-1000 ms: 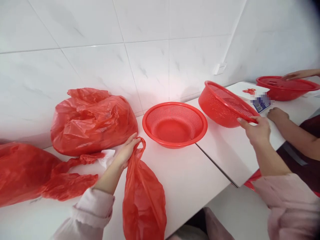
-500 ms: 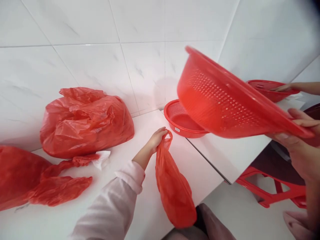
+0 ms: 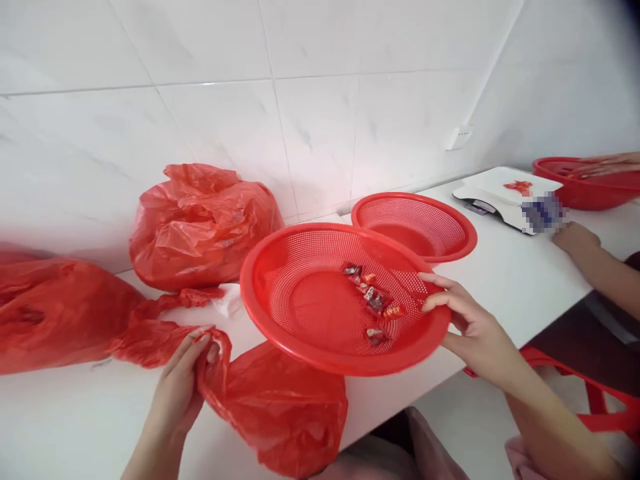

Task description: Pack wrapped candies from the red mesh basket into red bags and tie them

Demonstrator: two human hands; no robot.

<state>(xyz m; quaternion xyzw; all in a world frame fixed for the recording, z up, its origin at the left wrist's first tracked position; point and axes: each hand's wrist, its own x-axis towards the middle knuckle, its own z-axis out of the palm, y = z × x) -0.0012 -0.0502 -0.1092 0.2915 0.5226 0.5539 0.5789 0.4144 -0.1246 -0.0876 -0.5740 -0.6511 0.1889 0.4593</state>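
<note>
My left hand (image 3: 187, 377) is closed round the handle loop of a red plastic bag (image 3: 295, 413), which hangs and rests near the table's front edge. My right hand (image 3: 475, 333) grips the right rim of a red plastic colander (image 3: 305, 293), thumb outside and fingers over the edge. The colander is held tilted toward me above the bag and hides part of it. Several small wrapped candies (image 3: 375, 299) in dark and orange wrappers lie in its right half.
Behind stands a second red colander (image 3: 415, 247). Full red bags (image 3: 200, 233) sit against the tiled wall at left, beside a white tissue (image 3: 229, 300). To the right are a white scale (image 3: 493, 187) with orange pieces, another person's hands, a red basin (image 3: 590, 190) and a red stool (image 3: 600, 400).
My right hand has brought the colander left and down and turned it so its inside shows. My left hand with the bag has moved left and nearer. The view has shifted right.
</note>
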